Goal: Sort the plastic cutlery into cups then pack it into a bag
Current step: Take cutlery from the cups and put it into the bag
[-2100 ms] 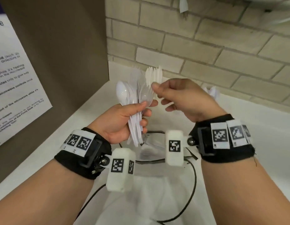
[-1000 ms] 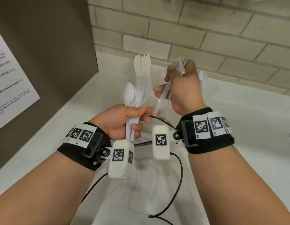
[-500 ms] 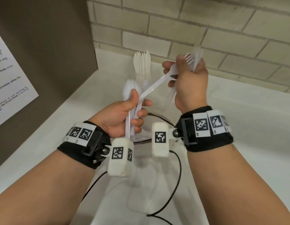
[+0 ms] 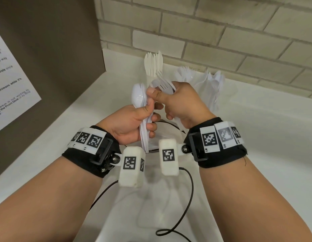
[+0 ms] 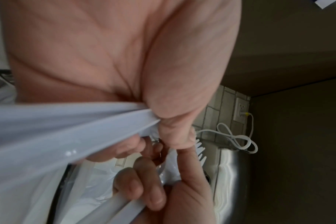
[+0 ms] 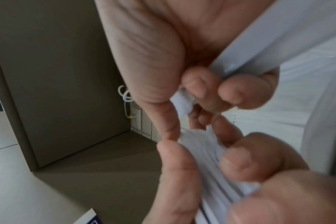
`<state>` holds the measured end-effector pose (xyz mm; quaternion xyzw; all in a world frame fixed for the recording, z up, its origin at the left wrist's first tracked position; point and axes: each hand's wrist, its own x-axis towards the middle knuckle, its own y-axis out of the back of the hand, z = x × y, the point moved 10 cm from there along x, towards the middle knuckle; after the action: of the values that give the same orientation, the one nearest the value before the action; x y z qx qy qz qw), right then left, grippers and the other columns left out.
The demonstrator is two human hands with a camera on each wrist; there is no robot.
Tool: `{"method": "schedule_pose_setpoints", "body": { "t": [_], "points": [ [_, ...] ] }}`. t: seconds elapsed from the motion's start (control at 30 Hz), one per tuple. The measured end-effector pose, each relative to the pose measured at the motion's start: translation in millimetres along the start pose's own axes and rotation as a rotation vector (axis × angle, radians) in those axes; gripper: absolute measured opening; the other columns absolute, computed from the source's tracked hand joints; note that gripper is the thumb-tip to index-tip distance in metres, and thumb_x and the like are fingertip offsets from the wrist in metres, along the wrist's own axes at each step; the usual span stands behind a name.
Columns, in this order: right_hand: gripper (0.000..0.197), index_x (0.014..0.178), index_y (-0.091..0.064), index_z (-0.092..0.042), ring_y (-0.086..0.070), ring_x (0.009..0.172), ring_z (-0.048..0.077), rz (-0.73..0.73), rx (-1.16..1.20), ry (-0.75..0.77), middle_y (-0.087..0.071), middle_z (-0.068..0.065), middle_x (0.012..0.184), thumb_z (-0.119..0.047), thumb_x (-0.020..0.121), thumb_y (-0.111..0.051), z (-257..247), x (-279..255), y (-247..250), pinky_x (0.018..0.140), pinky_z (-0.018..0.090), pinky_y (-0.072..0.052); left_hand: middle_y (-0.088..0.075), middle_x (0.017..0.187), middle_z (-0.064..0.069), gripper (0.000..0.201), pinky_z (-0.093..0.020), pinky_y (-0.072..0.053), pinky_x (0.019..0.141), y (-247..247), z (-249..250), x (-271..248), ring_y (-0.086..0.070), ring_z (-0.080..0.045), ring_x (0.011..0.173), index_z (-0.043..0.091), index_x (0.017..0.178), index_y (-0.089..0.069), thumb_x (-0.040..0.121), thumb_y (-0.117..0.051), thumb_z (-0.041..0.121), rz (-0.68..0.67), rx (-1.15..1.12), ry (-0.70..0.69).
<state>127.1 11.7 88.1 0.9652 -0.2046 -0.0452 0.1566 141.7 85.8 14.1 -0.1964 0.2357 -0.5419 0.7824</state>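
Observation:
My left hand grips a bundle of white plastic spoons by the handles, bowls up. My right hand holds white forks, tines up, pressed against the spoon bundle, and its thumb lies beside my left thumb. In the left wrist view the spoon handles cross my palm and fork tines show past the thumb. In the right wrist view my fingers curl round the fork handles. White knives stand upright behind my hands, their base hidden. A clear plastic bag lies under my wrists.
More white cutlery stands at the back right against the brick wall. A brown panel with a paper notice closes off the left. A black cable loops over the white counter.
My right hand has come down and left with the forks, from a slanted hold above to upright against the spoon bundle. My left hand has stayed in place.

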Motion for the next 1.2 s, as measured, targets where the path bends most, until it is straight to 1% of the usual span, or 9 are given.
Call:
{"method": "schedule_pose_setpoints", "body": {
  "t": [0.17,0.37,0.53,0.6,0.7,0.83,0.97,1.07,1.2],
  "points": [
    [0.017,0.086,-0.060,-0.013,-0.048,0.042,0.010,0.065,0.069,0.006,-0.061,0.005,0.068,-0.026,0.095,-0.056,-1.9,0.5,5.5,0.049,0.027,-0.041,-0.047,0.075,0.000,0.039,-0.030,-0.047,0.064,4.5,2.8,-1.8,-0.047,-0.012,0.060,0.020,0.115,-0.056,0.086,-0.052,0.046,0.093,-0.061,-0.036],
    [0.008,0.089,-0.061,-0.012,-0.053,0.055,0.016,0.055,0.049,0.025,-0.065,0.010,0.079,-0.017,0.087,-0.067,4.2,1.0,2.1,0.045,0.025,-0.041,-0.046,0.072,-0.002,0.027,-0.027,-0.043,0.058,6.3,4.1,-4.1,-0.046,-0.014,0.059,0.019,0.087,-0.067,0.096,-0.046,0.033,0.200,-0.039,-0.030],
    [0.006,0.087,-0.055,-0.011,-0.047,0.043,0.012,0.131,0.240,-0.063,-0.069,0.012,0.079,-0.012,0.093,-0.054,19.0,4.7,12.4,0.044,0.024,-0.033,-0.067,0.081,-0.006,0.029,-0.037,-0.058,0.082,20.7,8.3,-5.3,-0.067,-0.019,0.074,0.009,0.118,-0.061,0.099,-0.045,0.025,0.359,0.012,-0.049],
    [0.004,0.094,-0.053,-0.010,-0.045,0.047,0.013,0.181,0.303,-0.085,-0.070,0.007,0.071,-0.014,0.093,-0.053,25.0,6.5,19.0,0.044,0.024,-0.033,-0.064,0.085,-0.007,0.028,-0.037,-0.055,0.085,27.6,12.7,-5.9,-0.066,-0.018,0.075,0.007,0.112,-0.064,0.100,-0.044,0.023,0.439,0.030,-0.076],
    [0.016,0.107,-0.053,-0.007,-0.058,0.065,0.022,0.237,0.378,-0.098,-0.064,0.006,0.068,-0.017,0.095,-0.052,29.1,10.0,31.0,0.054,0.030,-0.051,-0.053,0.071,-0.001,0.025,-0.030,-0.057,0.069,37.3,19.7,-7.7,-0.060,-0.010,0.053,0.010,0.091,-0.065,0.099,-0.047,0.024,0.568,0.013,-0.113],
    [0.006,0.102,-0.049,-0.006,-0.069,0.066,0.031,0.269,0.659,-0.076,-0.053,0.012,0.078,-0.006,0.096,-0.050,19.4,24.6,62.7,0.071,0.048,-0.059,-0.045,0.057,0.004,0.021,-0.020,-0.045,0.043,40.2,25.2,-5.0,-0.042,-0.007,0.041,0.013,0.092,-0.061,0.093,-0.057,0.034,0.604,0.009,-0.077],
    [0.018,0.108,-0.047,-0.008,-0.066,0.065,0.030,0.446,0.604,0.050,-0.064,0.012,0.078,0.001,0.093,-0.049,0.7,50.5,124.8,0.062,0.040,-0.058,-0.036,0.053,0.007,0.029,-0.018,-0.031,0.037,42.7,42.8,1.3,-0.030,-0.006,0.039,0.018,0.095,-0.053,0.083,-0.068,0.040,0.592,0.166,-0.080],
    [0.024,0.106,-0.047,-0.017,-0.055,0.051,0.021,0.577,0.453,0.146,-0.058,0.007,0.074,0.001,0.090,-0.049,-6.2,76.8,154.3,0.059,0.034,-0.054,-0.032,0.052,0.008,0.030,-0.019,-0.029,0.037,42.8,53.6,3.9,-0.028,-0.007,0.040,0.022,0.081,-0.049,0.079,-0.072,0.041,0.597,0.267,-0.078],
    [0.032,0.115,-0.048,-0.014,-0.052,0.067,0.020,0.591,0.383,0.270,-0.051,0.006,0.084,-0.002,0.087,-0.058,-2.7,110.7,155.7,0.065,0.029,-0.054,-0.036,0.055,0.008,0.029,-0.020,-0.026,0.040,37.9,63.1,10.3,-0.028,-0.008,0.043,0.018,0.075,-0.049,0.078,-0.074,0.034,0.587,0.360,-0.081]
  ]
}}
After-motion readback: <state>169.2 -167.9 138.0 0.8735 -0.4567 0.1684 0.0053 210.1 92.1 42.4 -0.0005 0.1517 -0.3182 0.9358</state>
